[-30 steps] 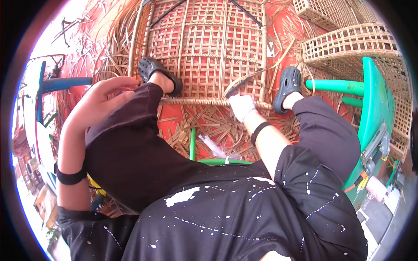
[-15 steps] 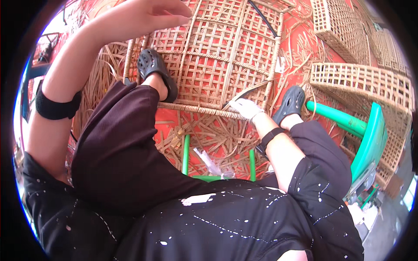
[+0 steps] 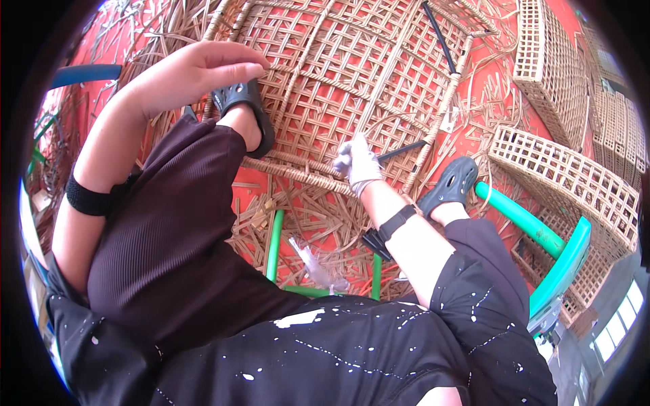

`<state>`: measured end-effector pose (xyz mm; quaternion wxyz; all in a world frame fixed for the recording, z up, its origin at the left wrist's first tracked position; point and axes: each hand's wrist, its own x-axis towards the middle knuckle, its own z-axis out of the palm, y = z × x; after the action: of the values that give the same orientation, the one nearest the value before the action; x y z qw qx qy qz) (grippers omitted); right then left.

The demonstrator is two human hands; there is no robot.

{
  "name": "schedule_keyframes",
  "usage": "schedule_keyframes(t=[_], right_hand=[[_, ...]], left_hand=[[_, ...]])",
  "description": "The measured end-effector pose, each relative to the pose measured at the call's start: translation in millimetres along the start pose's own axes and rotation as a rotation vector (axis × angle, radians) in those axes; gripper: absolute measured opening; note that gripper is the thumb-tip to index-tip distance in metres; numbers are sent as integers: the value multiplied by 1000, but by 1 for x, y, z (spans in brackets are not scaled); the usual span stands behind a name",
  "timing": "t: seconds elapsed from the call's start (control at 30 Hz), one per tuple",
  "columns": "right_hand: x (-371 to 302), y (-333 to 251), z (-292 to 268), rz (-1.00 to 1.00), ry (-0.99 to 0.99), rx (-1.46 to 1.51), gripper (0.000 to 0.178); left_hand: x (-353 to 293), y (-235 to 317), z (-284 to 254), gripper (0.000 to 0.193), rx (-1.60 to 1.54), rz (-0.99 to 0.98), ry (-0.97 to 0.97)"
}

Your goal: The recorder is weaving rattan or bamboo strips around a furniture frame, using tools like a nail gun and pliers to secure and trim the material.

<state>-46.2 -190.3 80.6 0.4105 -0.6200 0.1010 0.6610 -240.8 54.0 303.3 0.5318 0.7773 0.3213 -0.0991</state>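
A large woven cane panel (image 3: pixel 318 101) with an open lattice and wrapped edges lies tilted in front of me, on the red floor. My right hand (image 3: pixel 362 164), in a white glove, is closed over its near edge. The fingers curl inward, and anything inside them is hidden. A dark rod (image 3: pixel 404 150) runs from beside this hand to the panel's right edge. My bare left hand (image 3: pixel 210 74) hovers above my left shoe and the panel's left edge. Its fingers stretch forward with the thumb below them, and nothing shows in it.
Cane scraps (image 3: pixel 305 203) litter the red floor (image 3: pixel 247 196). Woven cane baskets (image 3: pixel 565 176) stand on the right, beside a green plastic piece (image 3: pixel 562 264). Green legs (image 3: pixel 274 243) show below the panel, with a clear plastic wrapper (image 3: pixel 315 264) between them. My dark clogs (image 3: pixel 450 186) flank the panel.
My left hand has come down and nearer, its fingers and thumb closer together. My right hand has shifted left and curled its fingers. The whole view has also tilted.
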Motion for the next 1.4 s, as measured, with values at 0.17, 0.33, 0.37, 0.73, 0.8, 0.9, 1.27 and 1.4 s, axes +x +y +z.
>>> schedule_keyframes(t=[0.17, 0.33, 0.37, 0.73, 0.8, 0.9, 1.27, 1.4], right_hand=[[-16, -1, -20, 83, 145, 307, 42], [-35, 0, -5, 19, 124, 294, 41], [-34, 1, -7, 5, 119, 314, 39], [-40, -9, -3, -49, 38, 273, 37], [-38, -18, -2, -64, 61, 331, 39], [-41, -33, 0, -171, 49, 359, 37], [-48, -107, -16, -205, 96, 523, 31], [-46, -110, -11, -215, 44, 582, 34]], left_hand=[[9, 10, 13, 33, -75, 16, -130], [8, 10, 9, 33, -107, -103, -179], [11, 10, 10, 33, -96, -57, -159], [29, 5, 32, 27, 11, -176, -145], [40, 8, 40, 27, 263, -105, -277], [83, 29, 47, 31, 887, -164, -681], [115, -55, 273, 29, 287, -254, -296], [110, -50, 295, 34, 288, -279, -178]])
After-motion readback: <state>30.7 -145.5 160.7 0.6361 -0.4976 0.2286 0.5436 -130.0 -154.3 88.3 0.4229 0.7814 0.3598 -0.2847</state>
